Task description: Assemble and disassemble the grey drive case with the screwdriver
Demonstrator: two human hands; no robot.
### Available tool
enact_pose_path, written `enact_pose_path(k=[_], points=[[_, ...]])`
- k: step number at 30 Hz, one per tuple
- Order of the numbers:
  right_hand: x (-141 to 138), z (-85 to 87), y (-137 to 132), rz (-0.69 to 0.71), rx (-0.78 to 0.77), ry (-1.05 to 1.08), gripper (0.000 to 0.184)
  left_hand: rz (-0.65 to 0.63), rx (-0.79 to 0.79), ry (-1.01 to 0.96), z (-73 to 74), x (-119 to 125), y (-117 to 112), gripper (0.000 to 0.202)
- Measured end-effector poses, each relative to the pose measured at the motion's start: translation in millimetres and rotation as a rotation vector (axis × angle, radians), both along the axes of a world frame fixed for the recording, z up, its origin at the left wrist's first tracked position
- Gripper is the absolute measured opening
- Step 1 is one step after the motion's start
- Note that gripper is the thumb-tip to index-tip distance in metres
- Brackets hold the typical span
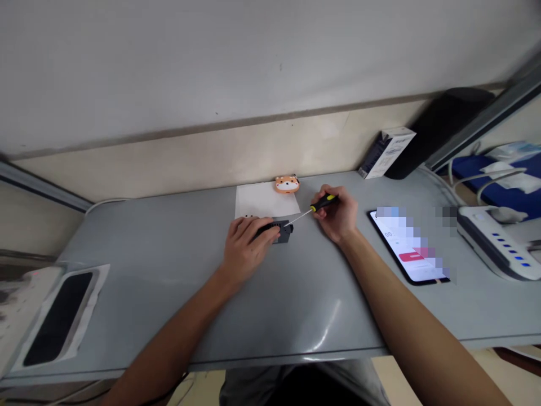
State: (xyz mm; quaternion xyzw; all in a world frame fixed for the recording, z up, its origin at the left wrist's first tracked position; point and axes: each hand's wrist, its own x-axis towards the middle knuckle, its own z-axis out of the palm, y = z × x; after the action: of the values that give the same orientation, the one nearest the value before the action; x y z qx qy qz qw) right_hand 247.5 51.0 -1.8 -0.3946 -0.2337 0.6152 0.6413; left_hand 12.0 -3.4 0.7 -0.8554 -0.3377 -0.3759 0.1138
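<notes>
My left hand (pixel 245 243) lies curled over a small dark grey device (pixel 282 232) on the grey table (pixel 177 265), pinning it down. My right hand (pixel 337 213) grips a screwdriver (pixel 313 208) with a black and yellow handle. Its thin metal shaft slants down to the left, and the tip rests on the device's right end. A white sheet of paper (pixel 260 201) lies just behind the device, with an orange animal-shaped object (pixel 287 184) on its far right corner.
A lit phone (pixel 408 248) lies right of my right hand. A white carton (pixel 386 152) and a black cylinder (pixel 439 129) stand at the back right. A white power strip (pixel 494 239) is at the far right. A black pad in a white wrapper (pixel 59 316) lies at the left.
</notes>
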Motion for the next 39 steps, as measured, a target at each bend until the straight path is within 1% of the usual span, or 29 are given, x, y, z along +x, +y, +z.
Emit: enact_pose_path(k=[7,11,14,17,21,27,32,35,39], points=[[0.9,-3.1,0.0,0.007,-0.01,0.0,0.024,0.038,-0.021,0.033,-2.1,1.0,-0.6,0.012],[-0.5,-1.3,-1.0,-0.019,-0.034,0.037,0.025,0.02,0.034,0.005,0.1,3.1,0.1,0.01],[-0.3,0.6,-1.6,-0.001,-0.038,0.045,0.026,0.012,0.056,-0.008,0.8,3.8,1.4,0.01],[0.5,1.2,-1.5,0.023,-0.037,0.039,0.026,0.016,0.037,0.005,0.6,3.7,1.5,0.013],[0.6,-0.3,-0.8,0.004,-0.033,0.016,0.026,0.024,0.039,0.029,0.6,4.2,-0.5,0.021],[-0.5,-1.1,-0.4,0.007,-0.031,-0.003,0.027,0.031,0.039,0.075,2.2,3.3,-0.5,0.025],[-1.3,2.3,-1.2,-0.021,-0.045,0.044,0.026,0.036,0.12,0.166,3.1,0.7,2.5,0.025],[0.5,3.2,-1.1,-0.046,-0.051,0.097,0.024,0.058,0.17,0.174,2.9,1.1,2.0,0.024],[6.7,-0.9,0.7,-0.06,-0.024,0.158,0.021,0.065,0.151,0.237,1.9,3.5,-2.0,0.031]])
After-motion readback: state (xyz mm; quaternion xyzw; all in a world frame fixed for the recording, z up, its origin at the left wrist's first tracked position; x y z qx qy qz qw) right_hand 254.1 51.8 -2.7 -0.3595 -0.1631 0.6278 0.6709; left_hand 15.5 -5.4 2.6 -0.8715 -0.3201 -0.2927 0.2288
